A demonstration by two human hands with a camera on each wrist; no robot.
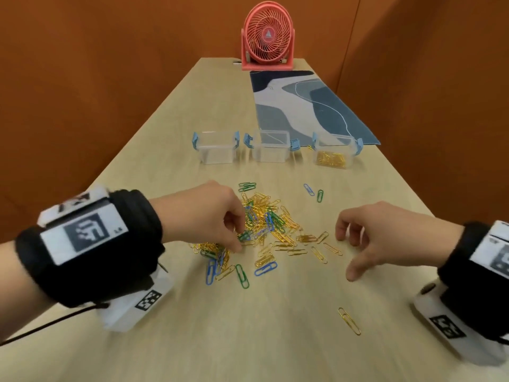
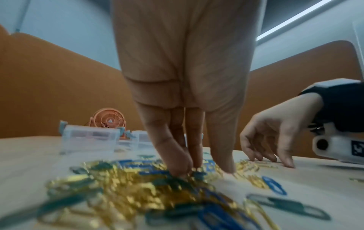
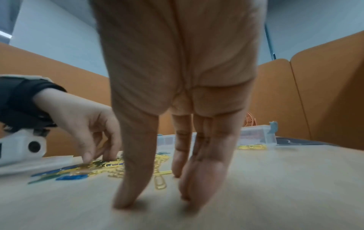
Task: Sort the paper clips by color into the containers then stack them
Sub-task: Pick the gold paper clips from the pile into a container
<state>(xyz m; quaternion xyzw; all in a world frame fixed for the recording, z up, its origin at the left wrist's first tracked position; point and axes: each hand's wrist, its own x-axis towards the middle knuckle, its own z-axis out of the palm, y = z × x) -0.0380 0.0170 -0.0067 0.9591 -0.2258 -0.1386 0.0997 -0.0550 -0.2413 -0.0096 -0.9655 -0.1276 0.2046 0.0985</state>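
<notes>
A mixed pile of gold, blue and green paper clips [image 1: 264, 224] lies on the wooden table [image 1: 275, 340]. My left hand [image 1: 238, 238] reaches down into the pile's left side, thumb and fingers pinching a green paper clip [image 1: 243, 236]; the left wrist view shows its fingertips [image 2: 183, 171] pressed together among the clips. My right hand [image 1: 347, 257] hovers right of the pile with spread fingers [image 3: 189, 194] touching bare table, holding nothing. Behind the pile stand three clear containers with blue latches: the left container [image 1: 215, 150] and the middle container [image 1: 271, 148] look empty, and the right container [image 1: 334, 158] holds gold clips.
A pink fan [image 1: 268, 37] and a blue patterned mat [image 1: 311, 106] sit at the far end. Orange partitions wall the table on both sides. Stray clips lie apart: a blue one [image 1: 309, 189], a green one [image 1: 320, 195] and a gold one [image 1: 349, 321] near me.
</notes>
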